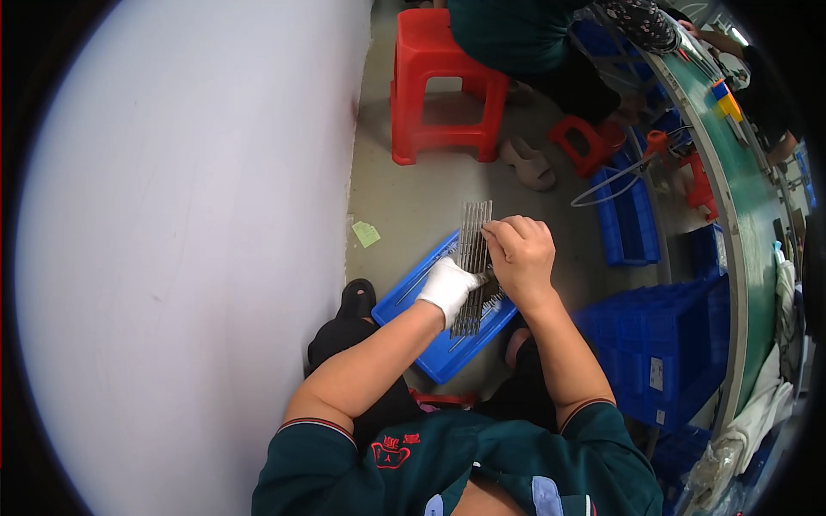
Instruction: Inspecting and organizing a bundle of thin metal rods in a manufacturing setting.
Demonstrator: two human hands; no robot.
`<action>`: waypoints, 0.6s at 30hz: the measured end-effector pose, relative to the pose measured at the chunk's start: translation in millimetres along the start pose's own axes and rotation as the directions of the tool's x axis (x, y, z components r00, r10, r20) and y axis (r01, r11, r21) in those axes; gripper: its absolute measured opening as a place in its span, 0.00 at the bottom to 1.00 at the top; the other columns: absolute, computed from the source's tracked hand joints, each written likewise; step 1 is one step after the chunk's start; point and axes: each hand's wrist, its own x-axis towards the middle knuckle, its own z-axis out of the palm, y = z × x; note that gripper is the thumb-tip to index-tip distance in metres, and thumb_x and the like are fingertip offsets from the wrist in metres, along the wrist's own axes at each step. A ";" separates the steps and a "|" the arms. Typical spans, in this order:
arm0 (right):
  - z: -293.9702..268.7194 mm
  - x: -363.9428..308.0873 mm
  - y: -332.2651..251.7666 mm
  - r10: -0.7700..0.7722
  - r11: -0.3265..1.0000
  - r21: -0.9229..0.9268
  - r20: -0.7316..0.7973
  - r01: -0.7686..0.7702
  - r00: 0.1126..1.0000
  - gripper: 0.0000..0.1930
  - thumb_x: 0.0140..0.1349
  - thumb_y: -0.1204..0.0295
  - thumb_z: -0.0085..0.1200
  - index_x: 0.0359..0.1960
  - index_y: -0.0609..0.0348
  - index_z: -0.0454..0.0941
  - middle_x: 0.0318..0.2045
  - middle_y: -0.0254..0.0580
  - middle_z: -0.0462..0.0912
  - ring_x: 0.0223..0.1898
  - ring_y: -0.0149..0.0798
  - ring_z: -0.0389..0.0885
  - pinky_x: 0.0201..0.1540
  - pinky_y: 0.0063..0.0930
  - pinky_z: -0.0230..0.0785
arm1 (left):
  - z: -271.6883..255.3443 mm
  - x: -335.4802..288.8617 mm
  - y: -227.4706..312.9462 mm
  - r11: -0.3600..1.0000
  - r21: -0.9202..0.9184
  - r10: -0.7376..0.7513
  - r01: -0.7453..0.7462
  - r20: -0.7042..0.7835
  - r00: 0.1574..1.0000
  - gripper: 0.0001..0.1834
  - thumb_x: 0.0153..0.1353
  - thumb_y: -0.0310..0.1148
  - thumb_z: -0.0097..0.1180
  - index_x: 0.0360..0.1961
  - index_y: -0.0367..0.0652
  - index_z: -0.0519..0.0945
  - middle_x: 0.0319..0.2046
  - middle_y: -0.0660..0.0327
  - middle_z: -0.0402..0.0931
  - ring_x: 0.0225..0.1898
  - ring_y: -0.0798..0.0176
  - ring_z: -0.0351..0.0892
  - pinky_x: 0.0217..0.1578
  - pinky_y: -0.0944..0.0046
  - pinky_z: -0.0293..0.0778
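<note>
My left hand [449, 287], in a white glove, is closed around a flat row of several thin metal rods [471, 241]. The rods stand side by side over a blue plastic bin [441, 359]. Bare and closed, my right hand [522, 249] pinches at the upper right edge of the row, apparently on one rod. Its fingertips hide the exact grip. Inside the bin lie more small metal pieces [492, 303], partly covered by my hands.
A white wall [189, 215] runs along my left. Ahead stand a red stool [430, 77] and a seated person [516, 34]. Blue crates [658, 344] and a green-topped workbench [747, 215] line the right. A beige shoe [528, 165] and a yellow-green paper [366, 234] lie on the floor.
</note>
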 end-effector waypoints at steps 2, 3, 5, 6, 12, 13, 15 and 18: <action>2.5 -0.1 0.4 -0.001 1.000 -0.004 0.016 0.001 1.000 0.05 0.47 0.76 0.63 0.25 0.55 0.79 0.24 0.36 0.78 0.27 0.41 0.76 0.32 0.34 0.66 | -1.0 2.8 -6.7 0.998 -0.006 0.069 -0.069 -0.036 0.997 0.10 0.53 0.19 0.60 0.38 0.38 0.79 0.29 0.60 0.80 0.27 0.62 0.79 0.28 0.62 0.76; 3.0 0.5 -0.1 0.010 1.000 0.011 0.003 -0.010 1.000 0.04 0.47 0.76 0.62 0.25 0.56 0.80 0.23 0.36 0.78 0.27 0.41 0.77 0.32 0.33 0.66 | -0.8 2.6 -6.1 0.998 -0.007 0.069 -0.069 -0.036 0.997 0.10 0.53 0.19 0.60 0.38 0.38 0.79 0.29 0.60 0.80 0.27 0.62 0.79 0.28 0.62 0.76; 2.0 0.9 -0.5 0.018 1.000 0.025 -0.009 -0.018 1.000 0.04 0.47 0.77 0.62 0.25 0.56 0.80 0.23 0.36 0.78 0.27 0.41 0.77 0.32 0.33 0.66 | -1.3 3.0 -3.8 0.985 -0.169 -0.034 0.037 0.021 0.999 0.09 0.54 0.19 0.59 0.38 0.38 0.79 0.29 0.58 0.80 0.27 0.60 0.80 0.27 0.60 0.77; 0.6 1.1 -0.5 0.037 0.997 0.062 -0.035 -0.035 0.999 0.04 0.47 0.77 0.62 0.25 0.56 0.80 0.23 0.36 0.79 0.27 0.41 0.77 0.32 0.33 0.65 | -0.7 0.8 1.6 0.984 -0.173 -0.033 0.035 0.018 0.999 0.09 0.54 0.19 0.59 0.38 0.38 0.79 0.29 0.58 0.80 0.27 0.60 0.80 0.27 0.60 0.77; 1.2 -1.6 0.8 0.185 0.948 0.264 -0.012 -0.175 0.983 0.04 0.48 0.76 0.62 0.25 0.57 0.79 0.23 0.38 0.78 0.27 0.43 0.77 0.32 0.34 0.65 | 2.0 -6.4 13.3 0.986 -0.115 -0.120 0.123 0.038 0.992 0.13 0.55 0.18 0.56 0.42 0.38 0.78 0.32 0.59 0.80 0.33 0.61 0.82 0.34 0.61 0.79; 3.5 -1.8 0.7 0.222 0.930 0.302 0.001 -0.212 0.975 0.04 0.48 0.76 0.62 0.25 0.57 0.79 0.23 0.39 0.78 0.26 0.43 0.77 0.31 0.35 0.65 | 1.4 -5.1 9.7 0.981 -0.168 -0.094 0.100 0.040 0.995 0.11 0.55 0.18 0.56 0.40 0.38 0.78 0.30 0.57 0.80 0.29 0.59 0.82 0.29 0.59 0.78; 4.3 -1.6 0.6 0.257 0.908 0.338 0.016 -0.247 0.966 0.04 0.48 0.76 0.62 0.25 0.57 0.79 0.23 0.40 0.78 0.26 0.44 0.77 0.31 0.35 0.66 | 0.8 -2.8 4.9 0.972 -0.222 -0.068 0.076 0.040 0.997 0.09 0.55 0.18 0.57 0.38 0.38 0.77 0.28 0.55 0.79 0.25 0.57 0.81 0.24 0.57 0.78; 3.4 -1.0 1.8 0.252 0.920 0.306 0.023 -0.247 0.967 0.04 0.48 0.76 0.62 0.25 0.57 0.79 0.23 0.39 0.78 0.26 0.44 0.77 0.31 0.35 0.65 | 0.9 -0.9 2.9 0.980 -0.192 -0.050 0.056 0.033 0.998 0.10 0.55 0.18 0.58 0.38 0.38 0.77 0.27 0.56 0.79 0.26 0.58 0.81 0.25 0.58 0.78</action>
